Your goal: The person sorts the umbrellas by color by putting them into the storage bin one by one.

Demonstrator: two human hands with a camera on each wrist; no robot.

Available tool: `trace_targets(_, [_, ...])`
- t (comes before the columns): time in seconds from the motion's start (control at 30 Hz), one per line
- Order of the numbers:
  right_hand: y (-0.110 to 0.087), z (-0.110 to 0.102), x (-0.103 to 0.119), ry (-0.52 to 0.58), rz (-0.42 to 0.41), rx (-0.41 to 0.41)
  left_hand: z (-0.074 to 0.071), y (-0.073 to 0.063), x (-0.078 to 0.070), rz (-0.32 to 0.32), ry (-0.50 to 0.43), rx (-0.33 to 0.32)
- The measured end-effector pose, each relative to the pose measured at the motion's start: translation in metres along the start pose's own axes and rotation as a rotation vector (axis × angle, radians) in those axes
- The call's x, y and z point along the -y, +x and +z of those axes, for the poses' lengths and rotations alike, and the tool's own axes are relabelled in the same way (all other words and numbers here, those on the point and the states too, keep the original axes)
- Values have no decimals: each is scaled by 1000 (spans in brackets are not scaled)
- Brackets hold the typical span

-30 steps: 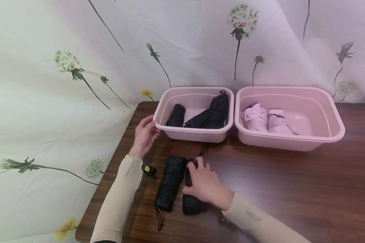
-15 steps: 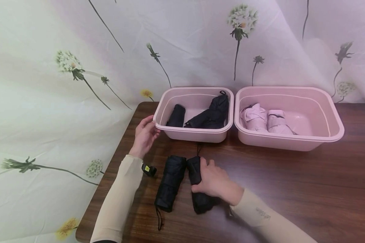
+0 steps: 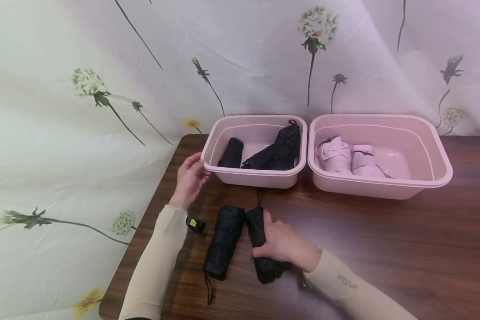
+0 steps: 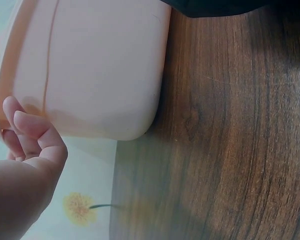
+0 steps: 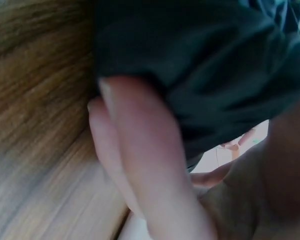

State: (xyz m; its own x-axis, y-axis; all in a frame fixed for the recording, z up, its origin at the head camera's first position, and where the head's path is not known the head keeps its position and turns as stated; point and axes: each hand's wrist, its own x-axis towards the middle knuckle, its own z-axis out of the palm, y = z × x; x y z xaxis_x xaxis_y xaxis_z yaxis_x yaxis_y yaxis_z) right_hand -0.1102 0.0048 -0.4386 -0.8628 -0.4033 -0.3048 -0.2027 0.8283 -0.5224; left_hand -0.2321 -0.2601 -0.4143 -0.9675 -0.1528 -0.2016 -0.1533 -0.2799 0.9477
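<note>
My right hand (image 3: 286, 242) grips a black folded umbrella (image 3: 256, 224) from its right side, the thumb on top. In the right wrist view its fingers (image 5: 145, 135) curl round the dark fabric of the umbrella (image 5: 205, 55), close to the wood. A second black folded umbrella (image 3: 224, 242) lies just left of it, strap loop toward the table's front. My left hand (image 3: 190, 180) holds the front left corner of the smaller pink bin (image 3: 260, 178) by its rim. The left wrist view has the fingers (image 4: 45, 132) bent against the bin's wall (image 4: 105, 65).
Inside the smaller bin lie a short black umbrella (image 3: 232, 153) and a longer black bundle (image 3: 282, 149). To its right, the larger pink bin (image 3: 380, 189) holds two pink folded umbrellas (image 3: 336, 153). A flowered cloth (image 3: 256, 58) hangs behind the wooden table (image 3: 384, 249).
My right hand has shifted the umbrella a little rightward, tilting it and parting its lower end from the other umbrella. Since half a second ago it has barely moved. The left hand stays put.
</note>
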Motion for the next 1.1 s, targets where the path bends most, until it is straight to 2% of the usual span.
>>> trace_targets(0.4, [1,0,-4,87,3,39,1,0,-1,0,-11,-5])
trace_targets(0.67, [1,0,-9,143,-22,23,0,1,-1,-9,-11,-1])
trace_targets(1.1, [3,-2,-16,230,-27,54,-1,0,-1,-15,6,0])
